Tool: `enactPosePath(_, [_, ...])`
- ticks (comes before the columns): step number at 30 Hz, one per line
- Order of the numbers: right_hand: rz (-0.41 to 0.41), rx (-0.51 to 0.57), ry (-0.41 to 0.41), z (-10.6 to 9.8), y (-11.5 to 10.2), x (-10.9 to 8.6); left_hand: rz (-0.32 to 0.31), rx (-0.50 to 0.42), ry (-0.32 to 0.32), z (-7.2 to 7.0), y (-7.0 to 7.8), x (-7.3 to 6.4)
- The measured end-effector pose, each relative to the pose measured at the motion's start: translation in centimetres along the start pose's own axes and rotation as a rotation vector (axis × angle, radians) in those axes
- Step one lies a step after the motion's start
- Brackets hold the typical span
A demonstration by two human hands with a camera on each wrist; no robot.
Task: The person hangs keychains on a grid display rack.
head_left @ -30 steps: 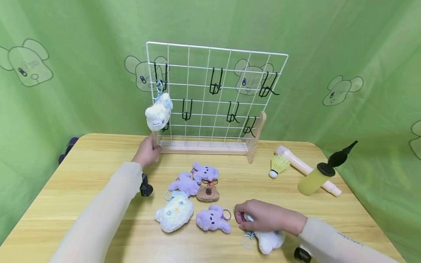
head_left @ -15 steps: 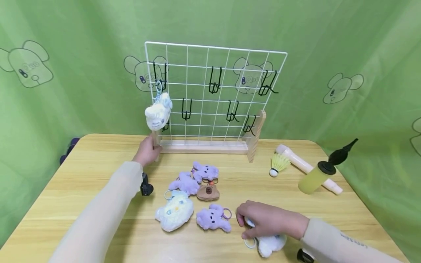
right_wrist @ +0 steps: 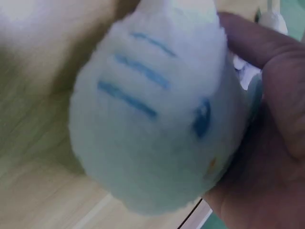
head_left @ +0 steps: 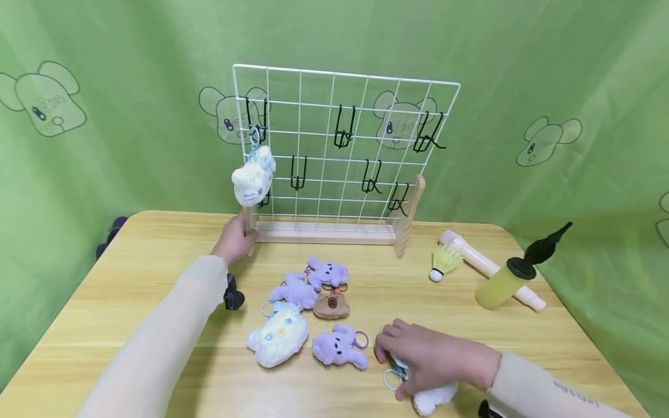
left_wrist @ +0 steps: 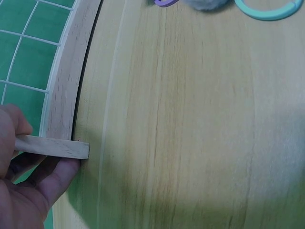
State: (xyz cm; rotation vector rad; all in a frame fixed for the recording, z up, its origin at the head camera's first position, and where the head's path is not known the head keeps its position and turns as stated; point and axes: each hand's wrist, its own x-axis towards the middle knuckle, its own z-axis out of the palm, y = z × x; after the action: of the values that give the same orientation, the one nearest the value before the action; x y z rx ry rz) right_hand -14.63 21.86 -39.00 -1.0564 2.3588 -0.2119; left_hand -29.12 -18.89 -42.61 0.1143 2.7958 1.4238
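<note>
The wire rack (head_left: pixel 334 73) is steadied by the left grip (head_left: pixel 233 240), its wooden side support (left_wrist: pixel 57 147) pinched between thumb and fingers near the worktop's (head_left: pixel 130 261) back edge. At the near right, a white plush (right_wrist: pixel 143 133) is partly covered by the right grip (head_left: pixel 425 354); thumb and fingertips are set apart beside its blue ring (head_left: pixel 385 380), and whether the plush is firmly held cannot be told. The step in hand is judged to be its taking-up; a secure pinch, with the ring left free, is called for. Room is offered by bare wood towards the rack, bounded by the purple plush (head_left: pixel 334 347) on the left and the shuttlecock (head_left: pixel 445 262) on the right.
</note>
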Motion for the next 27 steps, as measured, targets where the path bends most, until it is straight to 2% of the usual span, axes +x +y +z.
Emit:
enactPosePath(3, [0.006,-0.038,-0.003,0.1,-0.3,-0.1,-0.003,-0.004,-0.001,0.0,0.2,0.0])
enactPosePath(8, [0.024,-0.036,0.021,0.1,-0.3,-0.1,-0.01,-0.002,-0.003,0.0,0.2,-0.2])
enactPosePath(15, [0.041,0.051,0.024,0.2,0.3,-0.1,-0.011,0.003,-0.007,0.0,0.2,-0.2])
enactPosePath(21, [-0.074,0.113,0.075,0.2,1.3,-0.2,-0.019,-0.001,-0.011,0.1,0.2,-0.2])
enactPosePath(27, [-0.21,0.306,0.15,0.1,2.7,-0.6,-0.009,-0.002,-0.005,0.1,-0.1,-0.1])
